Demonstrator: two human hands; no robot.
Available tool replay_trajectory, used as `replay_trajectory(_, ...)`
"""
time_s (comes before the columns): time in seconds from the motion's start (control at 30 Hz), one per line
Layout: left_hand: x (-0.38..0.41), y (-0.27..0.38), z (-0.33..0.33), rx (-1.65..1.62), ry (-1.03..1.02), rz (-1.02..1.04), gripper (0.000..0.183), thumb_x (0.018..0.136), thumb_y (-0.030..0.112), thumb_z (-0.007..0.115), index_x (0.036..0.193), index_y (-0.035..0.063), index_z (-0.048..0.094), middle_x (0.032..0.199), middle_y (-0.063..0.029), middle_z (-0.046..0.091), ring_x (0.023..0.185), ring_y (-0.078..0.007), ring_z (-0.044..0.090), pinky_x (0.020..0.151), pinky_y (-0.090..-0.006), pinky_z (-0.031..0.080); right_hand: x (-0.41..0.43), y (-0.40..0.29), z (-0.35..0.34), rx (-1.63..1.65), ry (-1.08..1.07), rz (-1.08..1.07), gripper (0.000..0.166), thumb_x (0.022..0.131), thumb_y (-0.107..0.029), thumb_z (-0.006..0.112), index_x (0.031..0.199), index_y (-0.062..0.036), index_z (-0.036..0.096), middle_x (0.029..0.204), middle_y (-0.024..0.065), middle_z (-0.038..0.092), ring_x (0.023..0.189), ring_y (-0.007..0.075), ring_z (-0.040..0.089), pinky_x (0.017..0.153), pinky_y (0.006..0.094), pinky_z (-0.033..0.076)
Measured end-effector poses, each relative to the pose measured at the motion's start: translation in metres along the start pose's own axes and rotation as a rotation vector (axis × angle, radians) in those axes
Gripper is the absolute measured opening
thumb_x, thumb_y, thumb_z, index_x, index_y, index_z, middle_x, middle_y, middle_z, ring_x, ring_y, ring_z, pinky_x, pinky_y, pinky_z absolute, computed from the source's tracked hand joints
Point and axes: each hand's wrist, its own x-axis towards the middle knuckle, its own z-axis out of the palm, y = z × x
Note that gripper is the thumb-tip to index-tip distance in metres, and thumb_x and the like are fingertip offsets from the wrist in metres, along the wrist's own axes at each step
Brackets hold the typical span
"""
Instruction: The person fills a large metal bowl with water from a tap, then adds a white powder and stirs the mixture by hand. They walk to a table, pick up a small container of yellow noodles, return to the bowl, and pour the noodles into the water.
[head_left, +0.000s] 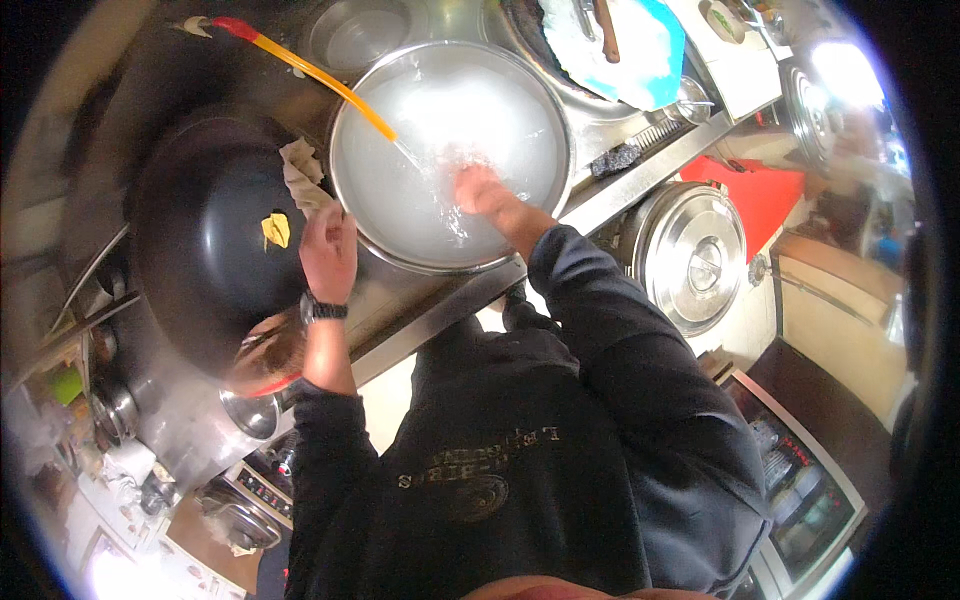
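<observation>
My right hand (480, 187) is in a wide metal basin (346, 238) of cloudy water. Its fingers are blurred by splashes and glare, so what they hold is hidden. A yellow hose with a red section (322, 78) reaches over the basin and pours a thin stream near that hand. My left hand (328, 251), with a dark watch on the wrist, is between the basin and a large dark wok (217, 217). Its curled fingers meet the lower end of a crumpled beige cloth (301, 176) at the wok's edge. A small yellow scrap (276, 229) lies inside the wok.
A blue-and-white board (652, 52) bearing a wooden-handled tool (606, 34) is at the back right. Below the counter's metal front edge (607, 206) stands a lidded steel pot (694, 259), beside a red surface (757, 199). A metal bowl (253, 414) sits at lower left.
</observation>
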Motion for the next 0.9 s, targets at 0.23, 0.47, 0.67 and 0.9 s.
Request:
replay_trajectory(0.23,0.179,-0.044,-0.006,-0.115,-0.05,-0.072,0.028,0.089,0.027,0.059,0.103,0.0028,0.064,0.083,-0.0093,0.067,0.077,-0.0194,0.066,0.067,-0.0326,0.051,-0.034,-0.023,-0.005,0.033,-0.208,-0.105,0.034,0.085,-0.017,0.05,0.115,-0.0064,0.063,0.114,0.0161,0.063,0.111,0.0291,0.058,0.093,0.0371,0.048)
replay_trajectory(0.47,0.31,-0.087,-0.018,-0.174,-0.018,-0.222,0.058,0.089,0.024,0.06,0.133,-0.0083,0.04,0.113,-0.0159,0.062,0.084,-0.0189,0.067,0.066,-0.0286,0.054,-0.07,-0.007,0.02,0.159,-0.029,-0.089,0.032,0.087,-0.02,0.046,0.104,-0.003,0.067,0.114,0.0157,0.063,0.107,0.0312,0.06,0.093,0.0401,0.049)
replay_trajectory(0.67,0.338,-0.048,-0.023,-0.21,-0.021,-0.27,0.036,0.09,0.019,0.058,0.116,-0.004,0.049,0.105,-0.0144,0.064,0.088,-0.019,0.068,0.068,-0.0286,0.057,-0.086,-0.003,0.014,0.17,-0.19,0.014,0.031,0.084,-0.016,0.046,0.101,-0.0034,0.069,0.114,0.0148,0.064,0.107,0.0308,0.06,0.093,0.0409,0.047)
replay_trajectory(0.9,0.365,-0.056,-0.023,-0.131,-0.1,-0.171,0.033,0.09,0.023,0.059,0.106,-0.0063,0.055,0.099,-0.0138,0.067,0.086,-0.019,0.068,0.07,-0.0286,0.058,-0.092,-0.005,0.011,0.242,-0.119,0.066,0.033,0.084,-0.015,0.044,0.103,-0.0027,0.068,0.111,0.0151,0.065,0.105,0.0313,0.061,0.091,0.0404,0.048)
